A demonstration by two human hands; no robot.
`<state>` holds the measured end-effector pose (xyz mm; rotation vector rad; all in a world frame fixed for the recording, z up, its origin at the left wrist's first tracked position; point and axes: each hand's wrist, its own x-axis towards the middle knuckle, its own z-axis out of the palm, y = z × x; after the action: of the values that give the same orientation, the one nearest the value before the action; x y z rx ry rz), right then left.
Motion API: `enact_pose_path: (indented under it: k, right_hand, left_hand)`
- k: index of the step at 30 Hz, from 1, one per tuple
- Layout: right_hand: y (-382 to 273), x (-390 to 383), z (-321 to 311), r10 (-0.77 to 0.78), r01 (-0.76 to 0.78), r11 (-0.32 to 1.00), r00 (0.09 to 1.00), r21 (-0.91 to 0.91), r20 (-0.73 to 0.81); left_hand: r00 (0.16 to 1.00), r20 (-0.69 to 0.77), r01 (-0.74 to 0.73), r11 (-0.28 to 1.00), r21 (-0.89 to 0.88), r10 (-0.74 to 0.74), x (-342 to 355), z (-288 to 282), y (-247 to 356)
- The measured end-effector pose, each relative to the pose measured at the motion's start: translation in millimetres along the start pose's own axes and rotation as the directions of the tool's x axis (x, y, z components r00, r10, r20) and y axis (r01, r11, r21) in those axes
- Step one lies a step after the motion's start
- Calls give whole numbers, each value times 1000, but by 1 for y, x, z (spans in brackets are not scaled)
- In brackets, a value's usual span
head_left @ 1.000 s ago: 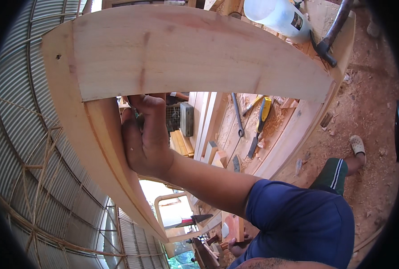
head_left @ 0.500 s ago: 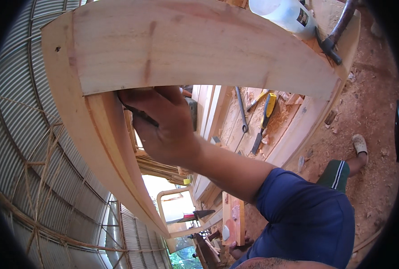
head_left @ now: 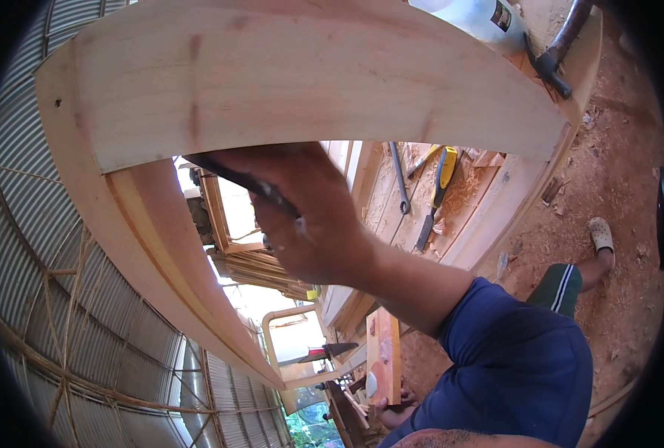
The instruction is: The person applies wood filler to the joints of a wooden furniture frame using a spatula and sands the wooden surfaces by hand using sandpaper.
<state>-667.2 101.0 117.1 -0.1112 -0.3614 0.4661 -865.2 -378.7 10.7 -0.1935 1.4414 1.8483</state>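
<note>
My right hand (head_left: 309, 213) is closed around a thin, dark, flat strip (head_left: 246, 178), whose kind I cannot make out. It works against the lower edge of a broad pale wooden panel (head_left: 294, 82), which hides my fingertips. Lower down, my left hand (head_left: 396, 409), partly hidden by my blue sleeve, grips the end of a wooden board (head_left: 384, 351) with a white oval patch. Left of my right hand, a curved wooden side piece (head_left: 160, 246) runs down from the panel's corner.
Through the opening lie a yellow-and-black handled tool (head_left: 440, 190) and a dark ring-ended wrench (head_left: 401, 183) among wood shavings. A hammer (head_left: 556, 63) and a translucent jug (head_left: 474, 26) rest at the top right. A clog-shod foot (head_left: 601, 234) stands on the ground at right.
My right hand has slid rightward along the panel's edge, away from its left corner, with the dark strip still in it. The view has shifted, so the panel sits farther left.
</note>
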Motion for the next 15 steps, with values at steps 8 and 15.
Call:
enact_pose_path:
  k: [8,15]
  right_hand:
    - [3,-1,75,-4,29,996,956,80,-292]
    - [-9,15,55,-51,54,999,975,9,-218]
  left_hand:
    - [993,-5,-117,979,168,119,8,-30,-5]
    - [1000,24,-5,984,180,1,-5,-22,-2]
